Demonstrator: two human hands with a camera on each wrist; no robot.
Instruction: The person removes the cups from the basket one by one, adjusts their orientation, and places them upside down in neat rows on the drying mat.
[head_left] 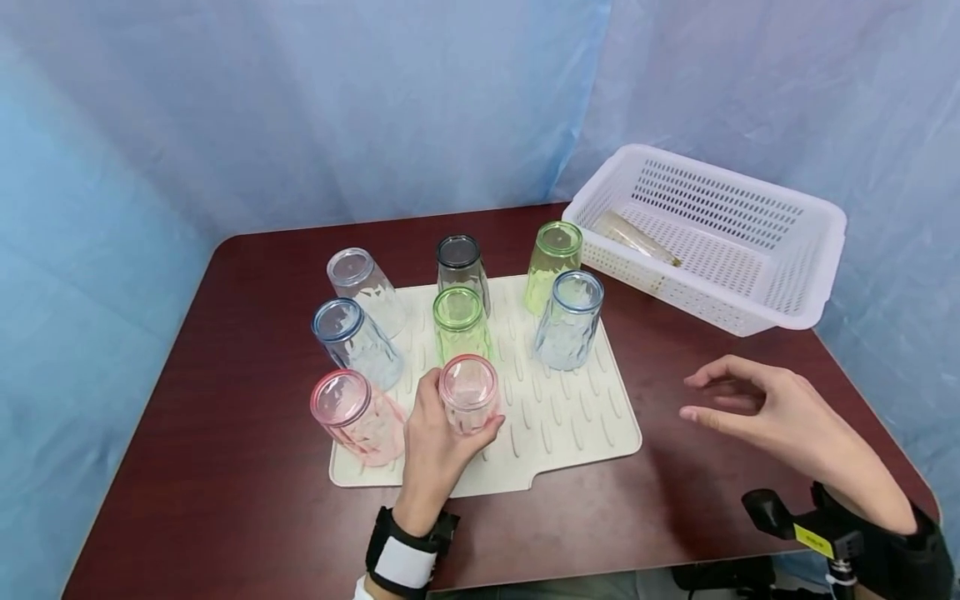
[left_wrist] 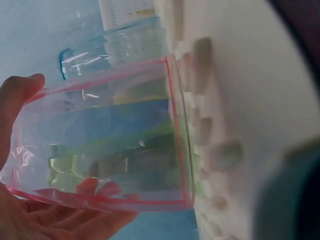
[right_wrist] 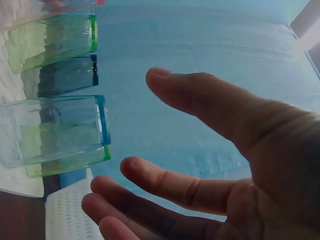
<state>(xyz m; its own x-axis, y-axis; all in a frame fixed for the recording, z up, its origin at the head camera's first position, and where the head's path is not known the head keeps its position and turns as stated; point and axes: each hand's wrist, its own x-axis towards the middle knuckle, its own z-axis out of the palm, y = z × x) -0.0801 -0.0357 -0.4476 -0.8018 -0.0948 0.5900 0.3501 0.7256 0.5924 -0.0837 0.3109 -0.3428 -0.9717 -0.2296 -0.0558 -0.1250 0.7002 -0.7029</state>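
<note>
My left hand (head_left: 435, 442) holds a pink-tinted glass (head_left: 469, 392), fingers along its far left side and thumb on the right. In the left wrist view the glass (left_wrist: 107, 135) stands close over the ridged mat. Beside it to the left is another pink glass (head_left: 367, 425); right behind it stands a green glass (head_left: 461, 329). My right hand (head_left: 765, 408) hovers over the table to the right of the mat, thumb and fingers apart, with nothing between them. In the right wrist view its fingers (right_wrist: 200, 195) are spread loosely.
The cream drying mat (head_left: 517, 475) also carries blue glasses (head_left: 356, 346) at left and right, a clear one (head_left: 371, 292), a dark grey one (head_left: 463, 271) and a second green one (head_left: 553, 267). A white perforated basket (head_left: 780, 321) at back right contains a clear tube-like object (head_left: 637, 237).
</note>
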